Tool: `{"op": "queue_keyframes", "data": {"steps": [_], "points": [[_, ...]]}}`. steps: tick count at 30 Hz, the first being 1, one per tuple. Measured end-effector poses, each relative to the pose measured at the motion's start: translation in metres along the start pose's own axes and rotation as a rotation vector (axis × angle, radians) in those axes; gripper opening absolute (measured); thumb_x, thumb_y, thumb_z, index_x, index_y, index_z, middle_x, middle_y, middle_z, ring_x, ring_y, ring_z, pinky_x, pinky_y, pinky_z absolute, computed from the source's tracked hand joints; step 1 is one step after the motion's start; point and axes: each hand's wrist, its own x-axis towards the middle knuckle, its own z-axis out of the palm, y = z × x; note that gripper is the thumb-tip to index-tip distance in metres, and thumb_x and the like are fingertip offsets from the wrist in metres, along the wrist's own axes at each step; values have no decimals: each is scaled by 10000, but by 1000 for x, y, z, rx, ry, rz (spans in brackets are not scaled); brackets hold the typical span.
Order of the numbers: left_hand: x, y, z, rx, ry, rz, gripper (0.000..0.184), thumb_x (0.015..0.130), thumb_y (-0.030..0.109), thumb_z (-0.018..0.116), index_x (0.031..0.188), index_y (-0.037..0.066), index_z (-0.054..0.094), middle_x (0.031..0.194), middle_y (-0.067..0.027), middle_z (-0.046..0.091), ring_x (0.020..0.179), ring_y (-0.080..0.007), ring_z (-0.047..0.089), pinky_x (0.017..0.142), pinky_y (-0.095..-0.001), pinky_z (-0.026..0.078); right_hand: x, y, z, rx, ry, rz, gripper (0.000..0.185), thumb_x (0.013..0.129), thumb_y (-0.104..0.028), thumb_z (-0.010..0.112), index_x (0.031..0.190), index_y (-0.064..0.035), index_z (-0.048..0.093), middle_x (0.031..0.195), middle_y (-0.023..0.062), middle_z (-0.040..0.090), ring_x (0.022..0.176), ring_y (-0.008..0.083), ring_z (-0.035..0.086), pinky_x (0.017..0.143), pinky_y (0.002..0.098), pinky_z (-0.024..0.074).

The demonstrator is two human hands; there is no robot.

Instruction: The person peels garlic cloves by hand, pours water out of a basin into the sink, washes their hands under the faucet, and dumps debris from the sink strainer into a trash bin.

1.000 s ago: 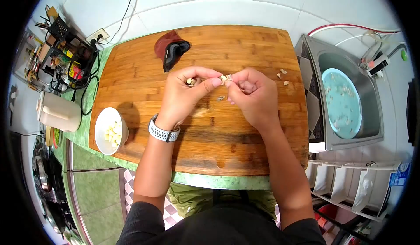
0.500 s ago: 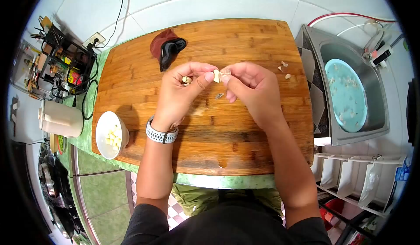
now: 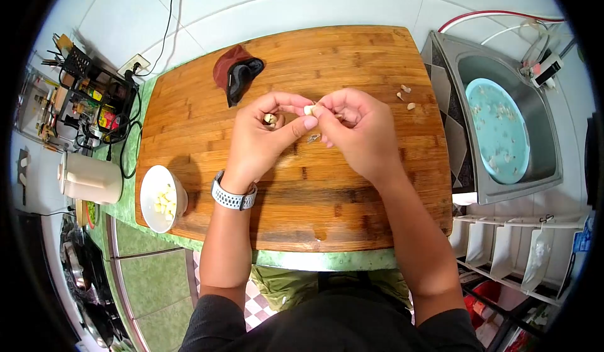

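A pale peeled garlic clove (image 3: 308, 110) sits between my two hands, above the middle of a wooden cutting board (image 3: 352, 213). My left hand (image 3: 261, 128) pinches it with the fingertips and keeps more garlic (image 3: 270, 119) tucked in its curled fingers. My right hand (image 3: 365, 135) is closed, thumb and forefinger pressed to the clove's right side, with a bit of papery skin among its fingers. On the board just below the hands lies a small shiny scrap (image 3: 313, 138). To the left, a white bowl (image 3: 148, 210) contains several peeled cloves (image 3: 165, 202).
A dark red and black cloth item (image 3: 236, 72) lies at the board's back left. Garlic skin bits (image 3: 406, 89) are at its right edge. The sink (image 3: 550, 163) holds a blue basin (image 3: 503, 177) of water with floating bits. A beige container (image 3: 94, 179) stands left.
The right thumb and fingers have moved left onto the clove, covering more of it. The thin skin that stretched between the hands is now mostly hidden. The view has shifted slightly.
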Motion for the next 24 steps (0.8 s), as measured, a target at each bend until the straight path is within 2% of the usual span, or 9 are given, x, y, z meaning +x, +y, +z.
{"op": "queue_keyframes", "data": {"steps": [4,9,16,20,22,24], "points": [[0,-5,0,-112,14,-10,162,911,81,733,1051,10,694,906,-8,707,760,-33,598,649,-181,468,1,-4,-3,78,-47,65,133,924,-57,676,992,55,652,817,63,691,639,78,615,573,218,511],[-1,-3,0,-202,-44,21,168,951,88,684,1080,-18,672,962,-49,705,874,-97,650,808,-243,526,3,-7,-5,142,-87,97,140,930,-75,670,983,53,645,814,57,679,642,85,613,579,223,513],[0,-7,-4,-211,-83,-29,181,963,96,668,1092,-31,664,984,-60,701,890,-96,642,808,-243,524,4,-4,-5,194,-105,118,144,930,-76,662,988,54,637,785,51,656,651,86,613,588,226,514],[-2,4,-2,-248,-29,-98,170,961,95,670,1078,-29,668,979,-52,700,887,-89,639,798,-237,520,3,-8,-5,174,-101,127,156,928,-83,678,1000,50,639,816,62,675,653,89,615,598,225,516],[-2,5,-1,-224,-4,-131,165,960,96,673,1070,-27,670,976,-47,700,885,-86,639,795,-236,520,3,-9,-3,180,-90,55,165,924,-77,689,1017,51,644,844,79,700,675,94,630,610,223,519],[0,-2,0,-160,-6,1,156,958,97,676,1068,-13,672,962,-34,701,880,-78,639,782,-229,518,2,-6,-2,141,-68,19,152,923,-71,691,1009,49,653,843,83,710,679,94,638,612,223,520]]}}
